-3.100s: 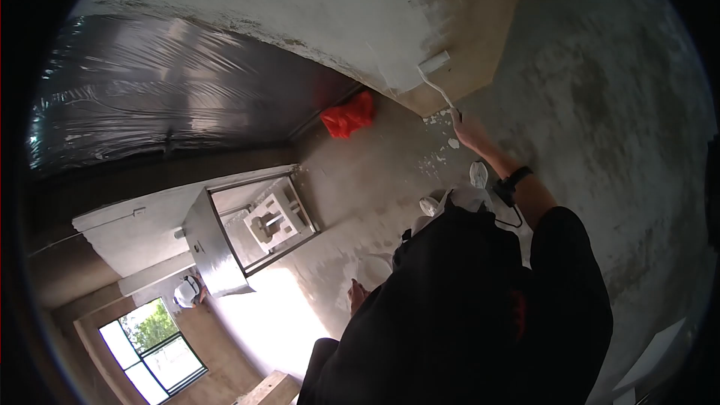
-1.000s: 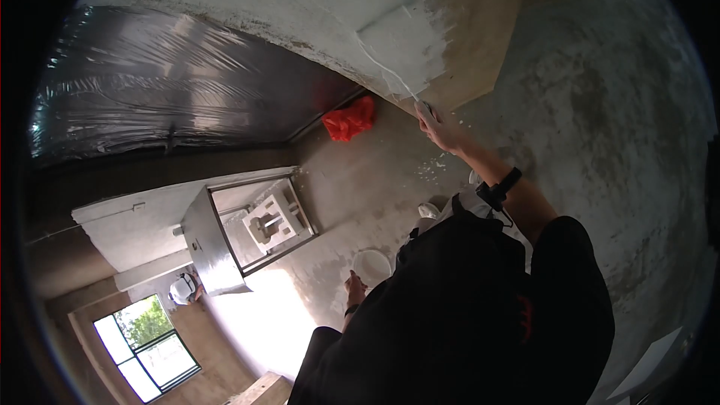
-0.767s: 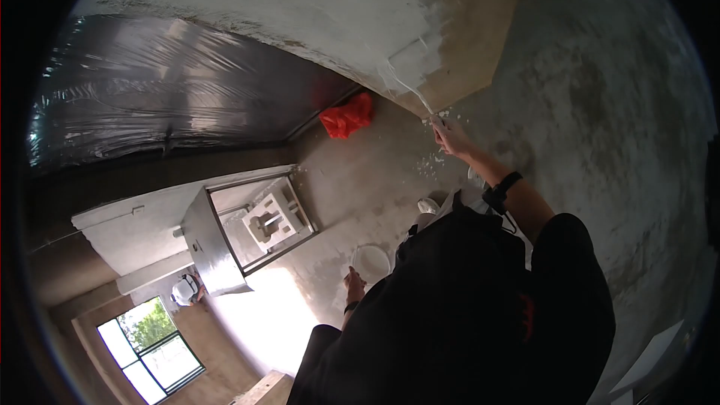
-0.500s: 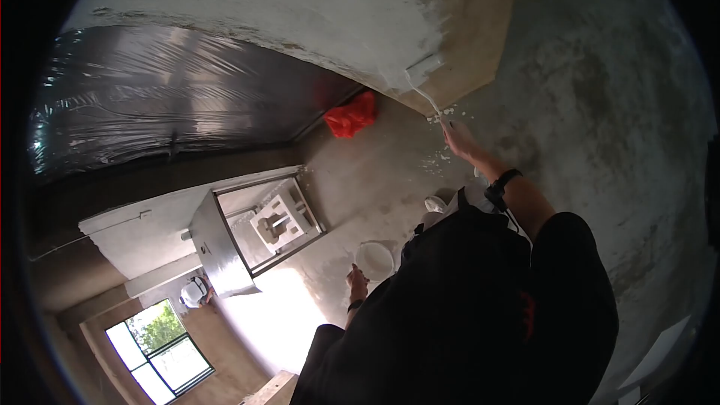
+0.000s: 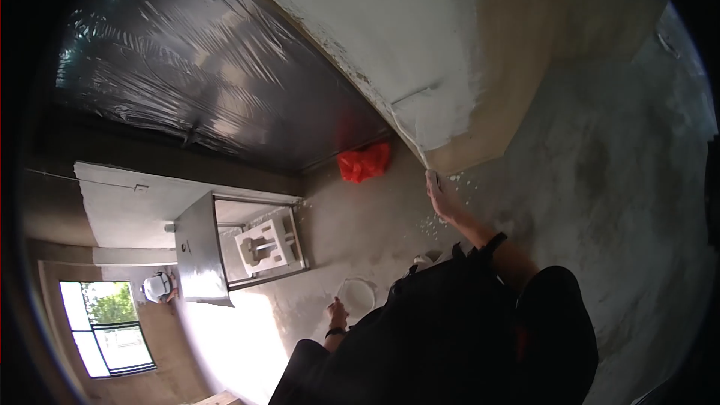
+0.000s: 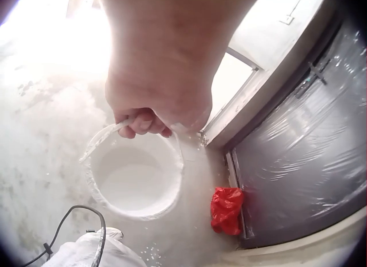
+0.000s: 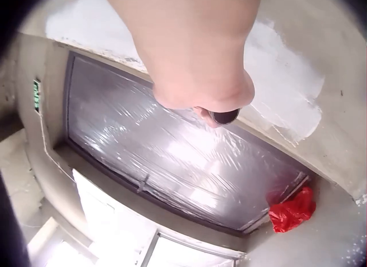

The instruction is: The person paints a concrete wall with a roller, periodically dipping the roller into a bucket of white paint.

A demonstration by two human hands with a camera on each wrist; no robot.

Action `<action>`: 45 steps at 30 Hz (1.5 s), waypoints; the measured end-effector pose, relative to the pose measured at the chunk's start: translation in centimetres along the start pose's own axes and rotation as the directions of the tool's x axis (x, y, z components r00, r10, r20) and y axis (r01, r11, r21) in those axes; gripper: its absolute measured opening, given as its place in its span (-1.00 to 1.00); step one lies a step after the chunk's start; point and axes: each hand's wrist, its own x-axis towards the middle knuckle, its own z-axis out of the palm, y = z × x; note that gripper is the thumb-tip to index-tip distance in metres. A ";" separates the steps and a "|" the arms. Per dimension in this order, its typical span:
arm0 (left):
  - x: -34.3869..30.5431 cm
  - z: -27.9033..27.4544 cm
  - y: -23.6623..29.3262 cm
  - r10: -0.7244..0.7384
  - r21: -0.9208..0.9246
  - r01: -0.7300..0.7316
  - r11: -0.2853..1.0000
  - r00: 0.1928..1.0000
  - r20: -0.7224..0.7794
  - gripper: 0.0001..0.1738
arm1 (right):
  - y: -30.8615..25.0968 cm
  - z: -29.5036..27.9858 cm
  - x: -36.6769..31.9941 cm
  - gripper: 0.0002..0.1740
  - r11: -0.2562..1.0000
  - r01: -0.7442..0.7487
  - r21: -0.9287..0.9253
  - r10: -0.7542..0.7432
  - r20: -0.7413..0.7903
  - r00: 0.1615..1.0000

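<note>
My right hand (image 5: 444,201) grips the handle of a paint roller, whose dark handle end (image 7: 225,116) shows below the palm in the right wrist view. In the head view the roller's thin white frame (image 5: 409,135) runs up to the wall, and its roller head (image 5: 415,94) lies against the white-coated area. Low at my left side, my left hand (image 6: 157,115) has its fingers curled round the handle of a white bucket (image 6: 167,178). Pale liquid fills the lower part of that bucket, and its rim is smeared with white.
Bare brown wall (image 5: 517,97) borders the white coating (image 5: 360,15). A plastic-covered opening (image 5: 247,75) adjoins it, with a red plastic bag (image 5: 364,163) at its foot. White splatters dot the floor. A half-open door (image 5: 201,251) and a person in a white cap (image 5: 157,287) are farther off.
The roller has travelled back and forth over the wall and is now farther up from the floor than half a second ago. The head view has turned. The left hand keeps holding the bucket.
</note>
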 end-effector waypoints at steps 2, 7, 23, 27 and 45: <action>1.0 -0.1 -0.1 -0.064 0.106 0.076 0.991 0.991 -0.116 -0.46 | -2.7 0.0 0.3 -0.54 0.992 -0.025 0.120 0.019 0.051 0.999; 0.1 -0.3 0.8 -0.024 0.139 0.036 0.990 0.996 -0.088 -0.44 | -11.2 1.0 0.9 -0.54 0.965 0.016 0.260 -0.038 0.080 0.996; 5.2 -0.1 -2.0 0.006 -0.007 -0.006 1.000 1.000 0.011 -0.37 | -22.8 1.5 3.0 -0.51 0.940 0.055 0.337 -0.118 0.170 0.978; 4.6 -0.4 -1.5 0.065 -0.024 -0.064 0.998 0.998 0.013 -0.37 | -14.8 0.4 1.7 -0.53 0.940 -0.088 0.331 0.015 0.216 0.976; -4.5 -3.0 -2.0 -0.024 0.017 0.026 1.000 0.990 -0.136 -0.41 | 8.1 -1.1 -0.3 -0.50 0.746 -0.651 0.140 0.645 0.090 0.759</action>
